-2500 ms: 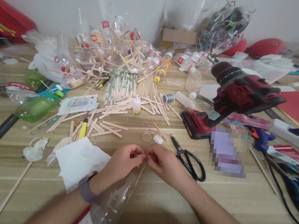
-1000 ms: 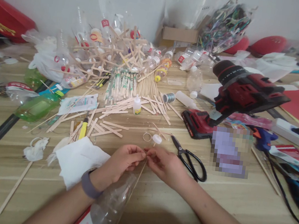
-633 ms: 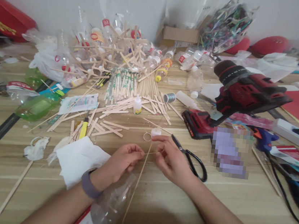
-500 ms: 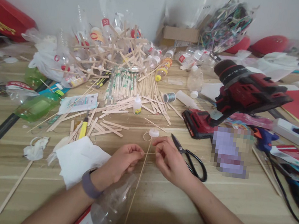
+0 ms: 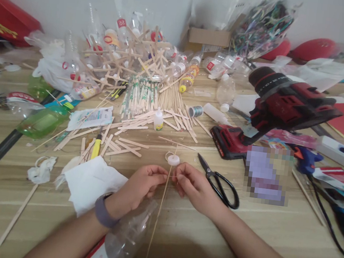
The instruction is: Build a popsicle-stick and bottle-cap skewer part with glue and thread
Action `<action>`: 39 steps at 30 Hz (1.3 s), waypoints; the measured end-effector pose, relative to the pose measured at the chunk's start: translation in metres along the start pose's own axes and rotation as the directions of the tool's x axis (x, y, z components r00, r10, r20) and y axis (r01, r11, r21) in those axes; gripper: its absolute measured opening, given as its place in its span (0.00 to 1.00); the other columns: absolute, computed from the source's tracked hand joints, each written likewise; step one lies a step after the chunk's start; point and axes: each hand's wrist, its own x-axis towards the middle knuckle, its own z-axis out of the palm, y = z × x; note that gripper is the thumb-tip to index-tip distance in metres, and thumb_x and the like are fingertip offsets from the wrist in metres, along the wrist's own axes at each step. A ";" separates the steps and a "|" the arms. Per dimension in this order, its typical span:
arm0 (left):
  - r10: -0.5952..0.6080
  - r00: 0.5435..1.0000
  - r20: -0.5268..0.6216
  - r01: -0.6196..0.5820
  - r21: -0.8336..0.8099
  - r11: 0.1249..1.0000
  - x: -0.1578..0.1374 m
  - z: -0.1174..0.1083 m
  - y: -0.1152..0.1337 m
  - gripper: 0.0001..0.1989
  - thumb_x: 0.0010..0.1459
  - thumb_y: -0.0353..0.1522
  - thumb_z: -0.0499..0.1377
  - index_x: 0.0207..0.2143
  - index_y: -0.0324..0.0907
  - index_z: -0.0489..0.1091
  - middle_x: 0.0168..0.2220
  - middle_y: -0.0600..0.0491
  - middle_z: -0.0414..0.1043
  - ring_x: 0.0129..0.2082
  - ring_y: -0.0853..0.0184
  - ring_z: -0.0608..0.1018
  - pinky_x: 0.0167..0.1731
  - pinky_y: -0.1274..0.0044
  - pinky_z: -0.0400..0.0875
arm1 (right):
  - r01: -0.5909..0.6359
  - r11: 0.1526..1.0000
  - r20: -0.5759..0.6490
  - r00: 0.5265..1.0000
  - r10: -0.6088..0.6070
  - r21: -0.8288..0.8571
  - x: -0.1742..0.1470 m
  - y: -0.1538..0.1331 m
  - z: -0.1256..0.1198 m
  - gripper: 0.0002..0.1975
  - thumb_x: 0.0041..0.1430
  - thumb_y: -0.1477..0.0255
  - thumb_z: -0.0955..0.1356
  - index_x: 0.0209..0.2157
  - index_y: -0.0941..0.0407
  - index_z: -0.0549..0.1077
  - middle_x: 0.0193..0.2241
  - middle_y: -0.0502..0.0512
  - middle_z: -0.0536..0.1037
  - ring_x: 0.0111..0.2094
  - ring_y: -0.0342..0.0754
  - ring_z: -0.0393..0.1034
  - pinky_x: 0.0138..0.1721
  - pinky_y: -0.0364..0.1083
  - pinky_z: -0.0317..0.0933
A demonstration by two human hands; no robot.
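Observation:
A thin wooden skewer (image 5: 159,211) runs lengthwise between my hands, passing through a white bottle cap (image 5: 173,160). Near its far end another thin stick (image 5: 185,147) lies crosswise. My left hand (image 5: 147,182) is closed, thumb and index finger pinched beside the skewer. On the other side, the fingers of my right hand (image 5: 191,186) are pinched too. A fine strand (image 5: 172,176) stretches between both fingertips across the skewer; whether it is thread or a rubber band I cannot tell. A clear plastic bottle (image 5: 125,236) with a red label lies under my left forearm.
Black scissors (image 5: 217,181) lie right of my right hand, with a red cordless drill (image 5: 274,112) behind. A small glue bottle (image 5: 158,120) stands ahead among craft sticks (image 5: 129,146). Crumpled tissue (image 5: 93,182) is at left. Plastic bottles (image 5: 225,91) and sticks heap up behind.
My right fingers have shifted slightly nearer the skewer and closed tighter. The cap and the skewer's far end have tilted a little left and nearer; the crosswise stick has turned.

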 end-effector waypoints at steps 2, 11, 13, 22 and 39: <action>0.003 1.000 0.004 -0.003 -0.013 1.000 0.000 0.000 -0.001 0.12 0.46 0.38 0.66 0.26 0.40 0.69 0.13 0.66 0.52 0.14 0.78 0.49 0.15 0.79 0.41 | -0.035 0.996 0.021 0.999 0.033 0.086 0.001 0.000 0.002 0.10 0.63 0.66 0.62 0.28 0.54 0.62 0.19 0.45 0.65 0.19 0.41 0.58 0.23 0.43 0.55; 0.014 0.999 0.047 -0.011 -0.065 0.998 0.002 0.000 -0.001 0.10 0.47 0.38 0.65 0.25 0.40 0.71 0.13 0.65 0.51 0.15 0.77 0.48 0.16 0.78 0.40 | -0.128 0.907 0.001 0.990 0.140 0.400 0.003 0.003 0.010 0.11 0.60 0.65 0.65 0.27 0.54 0.63 0.23 0.45 0.66 0.18 0.39 0.57 0.23 0.43 0.50; 0.014 0.999 0.048 -0.011 -0.069 0.998 0.002 0.000 -0.001 0.10 0.47 0.38 0.65 0.25 0.40 0.71 0.14 0.65 0.51 0.15 0.77 0.48 0.16 0.78 0.40 | -0.134 0.891 -0.007 0.988 0.152 0.435 0.003 0.003 0.010 0.11 0.58 0.65 0.67 0.27 0.55 0.64 0.24 0.46 0.67 0.19 0.39 0.58 0.23 0.43 0.50; 0.001 0.998 0.064 0.004 -0.078 0.997 0.004 -0.001 -0.001 0.12 0.47 0.38 0.66 0.27 0.38 0.72 0.14 0.64 0.55 0.15 0.78 0.48 0.15 0.78 0.39 | -0.203 0.800 0.021 0.973 0.232 0.564 0.004 0.002 0.008 0.13 0.53 0.64 0.72 0.25 0.57 0.69 0.25 0.48 0.71 0.21 0.39 0.62 0.25 0.43 0.51; 0.005 1.000 0.016 -0.004 -0.070 0.998 0.002 0.003 -0.003 0.13 0.49 0.39 0.65 0.26 0.41 0.66 0.14 0.66 0.50 0.15 0.77 0.49 0.16 0.80 0.41 | -0.241 0.698 -0.022 0.938 0.345 0.675 0.005 -0.002 0.006 0.13 0.47 0.65 0.77 0.27 0.58 0.74 0.27 0.49 0.71 0.24 0.39 0.58 0.22 0.40 0.48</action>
